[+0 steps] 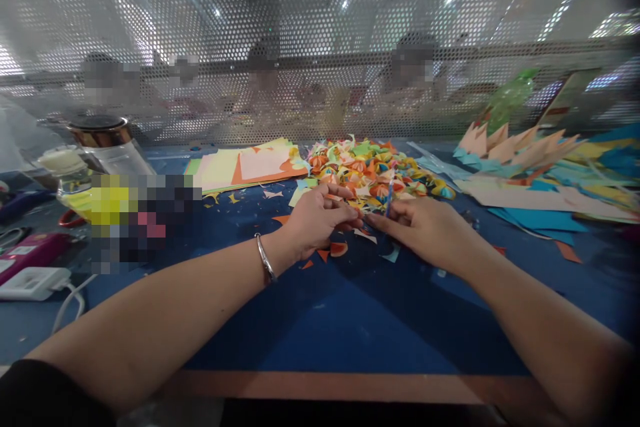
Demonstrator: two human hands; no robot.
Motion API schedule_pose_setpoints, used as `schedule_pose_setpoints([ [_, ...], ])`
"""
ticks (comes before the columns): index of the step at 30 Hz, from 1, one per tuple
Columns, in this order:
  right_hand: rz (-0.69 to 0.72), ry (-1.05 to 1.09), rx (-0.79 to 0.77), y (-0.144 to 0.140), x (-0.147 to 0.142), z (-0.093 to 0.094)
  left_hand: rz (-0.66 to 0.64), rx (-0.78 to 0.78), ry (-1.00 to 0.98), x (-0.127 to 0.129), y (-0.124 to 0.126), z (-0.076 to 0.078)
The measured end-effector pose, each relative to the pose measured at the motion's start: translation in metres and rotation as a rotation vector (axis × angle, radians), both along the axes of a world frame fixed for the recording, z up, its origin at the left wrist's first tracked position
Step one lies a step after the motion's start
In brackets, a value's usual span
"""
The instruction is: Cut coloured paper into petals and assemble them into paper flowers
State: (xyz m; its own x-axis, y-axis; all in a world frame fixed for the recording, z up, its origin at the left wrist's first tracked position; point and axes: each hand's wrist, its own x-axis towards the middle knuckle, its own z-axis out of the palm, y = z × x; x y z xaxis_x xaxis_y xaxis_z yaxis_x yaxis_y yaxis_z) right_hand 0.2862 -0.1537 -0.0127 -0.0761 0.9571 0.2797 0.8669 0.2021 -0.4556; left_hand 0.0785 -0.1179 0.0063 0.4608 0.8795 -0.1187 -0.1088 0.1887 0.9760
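My left hand (317,219), with a silver bangle on its wrist, is closed in a pinch in front of a heap of folded paper pieces (357,163) in orange, yellow, green and blue. Whatever lies between its fingertips is too small to make out. Close by on the right, my right hand (425,230) is closed around a thin blue pen-like stick (390,193) that stands roughly upright. The fingertips of both hands nearly meet. Paper scraps (339,249) lie on the blue tabletop (320,327) below them.
Left of the heap lies a stack of coloured paper sheets (250,163). Pointed folded paper (515,147) and blue sheets (540,223) lie at right. Jars (113,140) and a white charger (35,283) stand at left. A perforated screen (310,7) closes the back; people sit beyond.
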Motion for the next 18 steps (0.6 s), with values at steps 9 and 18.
schedule_pose_setpoints([
  [9,0.099,0.301,0.077,-0.01,-0.014,0.005,-0.064,0.025,0.037,-0.001,0.001,-0.005],
  [18,0.162,0.315,0.055,-0.01,-0.018,0.001,-0.088,0.035,0.049,0.0,-0.001,-0.007],
])
